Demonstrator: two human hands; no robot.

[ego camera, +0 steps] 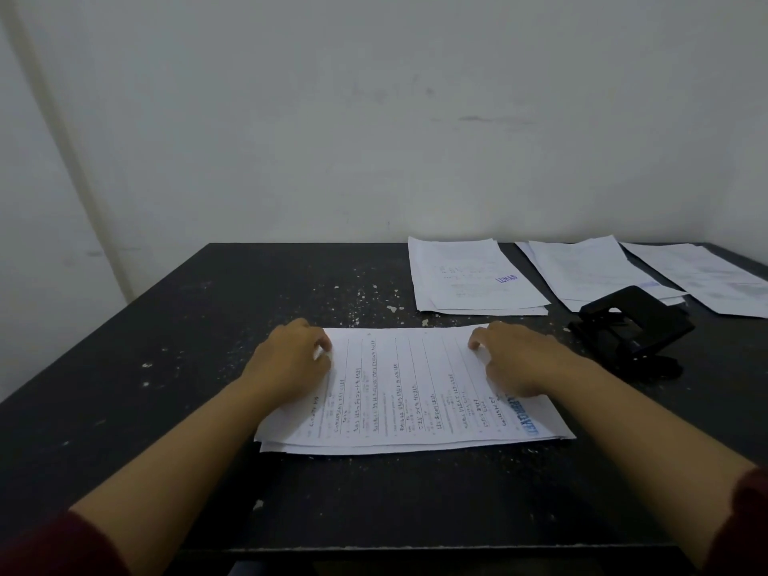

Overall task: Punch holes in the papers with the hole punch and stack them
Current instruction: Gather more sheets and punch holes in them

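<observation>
From the head camera, a loose bundle of papers (415, 392) lies in the centre of the frame on the dark, paint-flecked worktop (166, 367). Its sheets are fanned unevenly along the near and right edges.

The left hand (291, 359) sits at the bundle's far left corner with the fingers curled, and its grip looks pinched on the top sheet's edge. The right hand (515, 359) rests on the far right corner with curled fingertips pressing or pinching the paper. Whether either hand actually has the sheet lifted I cannot tell.

The black hole punch (631, 330) stands just right of the right hand, at centre right of the frame, apart from the bundle. Beyond it, in the upper right, three more piles of sheets (473, 280) lie side by side against the wall (374, 118), and the punch touches or overlaps the middle pile.

The main risk, as I judge it, is the fanned edges. If the bundle goes into the punch unsquared, the holes will land at different spots on each sheet and the stack will not line up.

Pinching only the far corners could let lower sheets slide out or crease. A bundle too thick for the punch may jam or tear. A reaching right forearm could also knock the punch into the piles behind it.
</observation>
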